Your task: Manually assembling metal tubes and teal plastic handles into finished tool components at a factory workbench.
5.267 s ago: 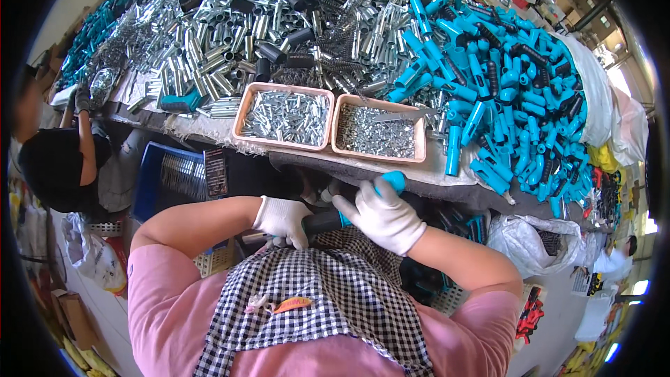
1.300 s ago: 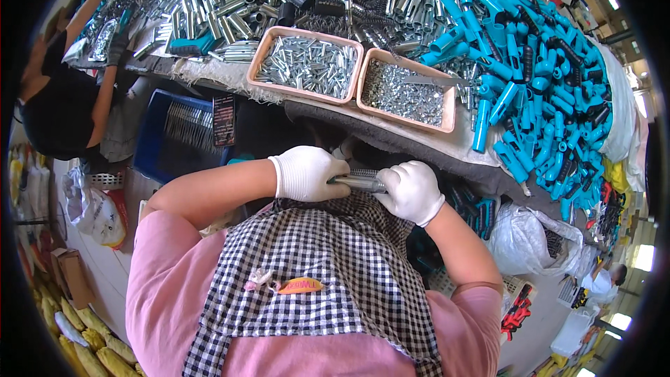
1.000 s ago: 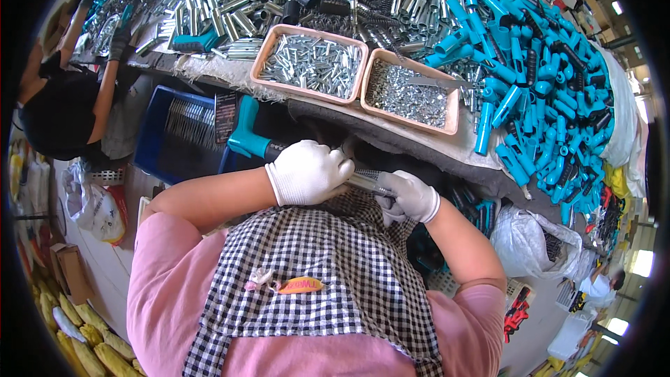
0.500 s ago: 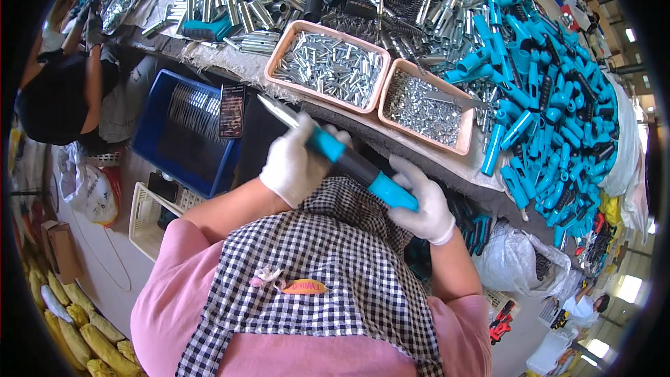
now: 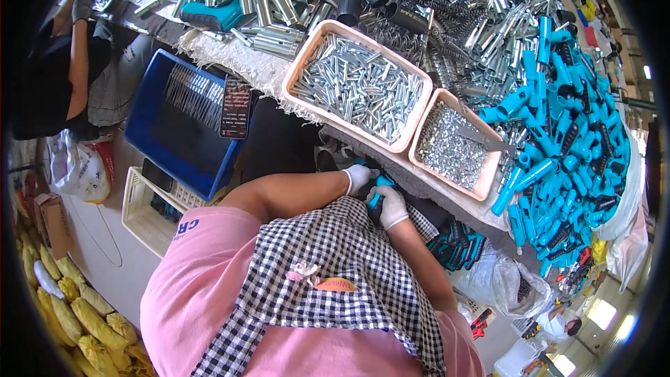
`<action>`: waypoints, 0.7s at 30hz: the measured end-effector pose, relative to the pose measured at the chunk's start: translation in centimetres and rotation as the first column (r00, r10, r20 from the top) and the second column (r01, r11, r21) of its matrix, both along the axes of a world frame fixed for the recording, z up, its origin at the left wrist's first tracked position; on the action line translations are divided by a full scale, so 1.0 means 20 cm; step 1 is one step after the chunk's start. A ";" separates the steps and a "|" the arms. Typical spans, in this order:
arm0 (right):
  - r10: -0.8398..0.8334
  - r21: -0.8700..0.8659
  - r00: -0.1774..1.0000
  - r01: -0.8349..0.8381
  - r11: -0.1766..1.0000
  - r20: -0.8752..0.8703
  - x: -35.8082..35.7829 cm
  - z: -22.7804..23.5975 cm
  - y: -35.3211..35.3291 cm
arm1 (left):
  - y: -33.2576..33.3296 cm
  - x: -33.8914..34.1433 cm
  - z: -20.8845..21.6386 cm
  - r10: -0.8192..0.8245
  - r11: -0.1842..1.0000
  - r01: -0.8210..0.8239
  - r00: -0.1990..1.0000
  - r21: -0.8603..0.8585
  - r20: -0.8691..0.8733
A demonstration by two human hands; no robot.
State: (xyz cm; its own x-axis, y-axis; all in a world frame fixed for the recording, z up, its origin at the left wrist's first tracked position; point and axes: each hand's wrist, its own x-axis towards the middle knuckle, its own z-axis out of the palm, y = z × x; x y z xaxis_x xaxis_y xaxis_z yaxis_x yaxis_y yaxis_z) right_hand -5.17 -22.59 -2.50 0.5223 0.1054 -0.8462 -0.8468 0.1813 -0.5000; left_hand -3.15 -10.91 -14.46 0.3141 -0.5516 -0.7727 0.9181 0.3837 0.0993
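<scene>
Trays [image 5: 349, 125]: metal pieces [image 5: 363, 87]. Fingers [image 5: 391, 200] on teal part [image 5: 382, 181].

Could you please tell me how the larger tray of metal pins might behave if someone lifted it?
The tray is probably heavy for its size, since metal pins lie heaped across it. Tilting would likely make them slide, as they look loose and smooth.

Ylw bags [image 5: 91, 318] nr brn cardbd box [image 5: 54, 227].

The right hand [image 5: 391, 207] partly hides the teal piece [image 5: 383, 181] (its ends unclear).
</scene>
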 end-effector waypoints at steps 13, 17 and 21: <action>0.120 -0.127 0.992 -0.122 0.984 -0.021 0.06 -0.01 0.07 | -0.03 -0.03 -0.28 0.155 0.984 -0.148 0.985 -0.094 0.075; 0.114 -0.079 0.993 -0.115 0.990 -0.028 0.07 0.04 0.15 | -0.12 -0.19 -0.99 -0.002 0.997 -0.034 0.889 0.070 0.459; 0.161 -0.025 0.982 -0.165 0.986 -0.096 0.12 -0.04 0.20 | -0.04 -0.18 -1.12 0.022 0.988 -0.109 0.810 0.113 0.586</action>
